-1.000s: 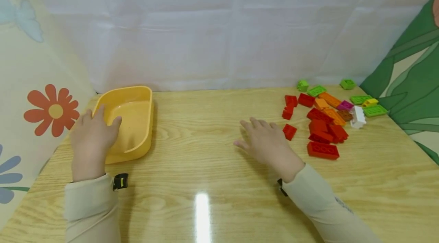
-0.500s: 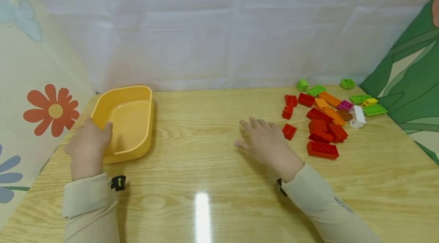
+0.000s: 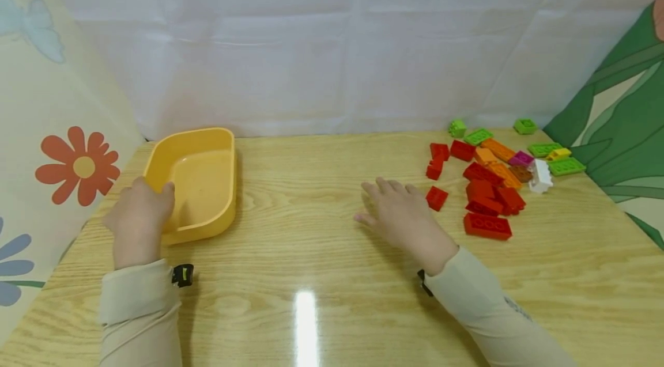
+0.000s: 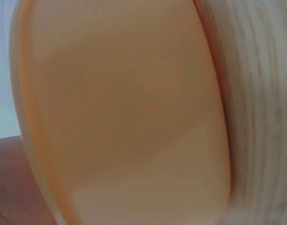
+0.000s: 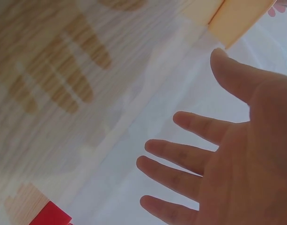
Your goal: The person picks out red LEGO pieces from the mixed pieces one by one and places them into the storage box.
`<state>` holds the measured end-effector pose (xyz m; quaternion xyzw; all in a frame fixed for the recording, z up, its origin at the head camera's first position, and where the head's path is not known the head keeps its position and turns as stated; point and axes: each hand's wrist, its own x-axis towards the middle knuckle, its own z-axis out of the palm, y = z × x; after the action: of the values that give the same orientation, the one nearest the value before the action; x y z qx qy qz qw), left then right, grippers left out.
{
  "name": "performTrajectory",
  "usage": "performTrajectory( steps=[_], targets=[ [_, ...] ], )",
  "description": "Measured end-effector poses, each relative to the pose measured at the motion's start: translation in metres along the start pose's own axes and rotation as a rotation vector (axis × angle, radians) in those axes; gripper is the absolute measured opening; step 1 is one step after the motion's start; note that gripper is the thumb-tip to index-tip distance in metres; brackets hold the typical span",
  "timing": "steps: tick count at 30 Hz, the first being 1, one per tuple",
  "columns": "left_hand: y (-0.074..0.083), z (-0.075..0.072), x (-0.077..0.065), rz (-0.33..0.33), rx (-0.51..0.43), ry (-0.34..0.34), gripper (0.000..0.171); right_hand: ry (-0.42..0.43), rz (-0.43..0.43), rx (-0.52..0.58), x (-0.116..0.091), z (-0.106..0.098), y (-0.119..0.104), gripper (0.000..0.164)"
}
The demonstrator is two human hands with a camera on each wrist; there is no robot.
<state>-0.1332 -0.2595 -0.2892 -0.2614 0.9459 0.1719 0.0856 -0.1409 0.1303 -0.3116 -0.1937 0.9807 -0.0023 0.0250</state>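
A yellow plastic tray (image 3: 204, 182) stands at the table's left, with nothing inside it. My left hand (image 3: 139, 214) grips its near left wall, thumb over the rim and the other fingers outside, mostly hidden. In the left wrist view the tray's wall (image 4: 129, 108) fills most of the picture. Palm down over the middle of the table, my right hand (image 3: 407, 223) has its fingers spread and holds nothing. Nearest to it lies a small red toy brick (image 3: 437, 198), just past the fingers on the right.
Several red bricks (image 3: 487, 226) lie heaped at the right, among orange bricks (image 3: 498, 150), a white brick (image 3: 541, 176) and green plates (image 3: 567, 166). A white cloth (image 3: 290, 67) hangs behind the wooden table (image 3: 311, 200). Patterned panels stand on both sides.
My left hand has come down from over the tray onto its left wall and taken hold. The tray has shifted slightly right. My right hand has stayed in place.
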Motion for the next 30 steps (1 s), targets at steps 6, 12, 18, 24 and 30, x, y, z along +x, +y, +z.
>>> performTrajectory(
  steps=[6, 12, 18, 24, 30],
  targets=[
    [0.003, 0.0, -0.003, 0.061, -0.035, 0.022, 0.057, 0.008, -0.007, -0.003, 0.0, 0.001, -0.001, 0.068],
    [0.008, 0.004, -0.002, 0.106, -0.08, 0.042, 0.056, 0.023, -0.02, -0.028, -0.001, 0.003, -0.003, 0.065],
    [0.021, 0.007, -0.006, 0.146, -0.073, 0.031, 0.056, 0.017, -0.019, -0.037, 0.0, 0.003, -0.004, 0.063],
    [0.036, 0.011, -0.01, 0.195, -0.034, 0.034, 0.055, 0.013, -0.021, -0.041, 0.0, 0.004, -0.005, 0.061],
    [0.045, 0.016, -0.015, 0.258, -0.02, 0.061, 0.045, 0.011, -0.021, -0.034, 0.0, 0.004, -0.006, 0.06]
  ],
)
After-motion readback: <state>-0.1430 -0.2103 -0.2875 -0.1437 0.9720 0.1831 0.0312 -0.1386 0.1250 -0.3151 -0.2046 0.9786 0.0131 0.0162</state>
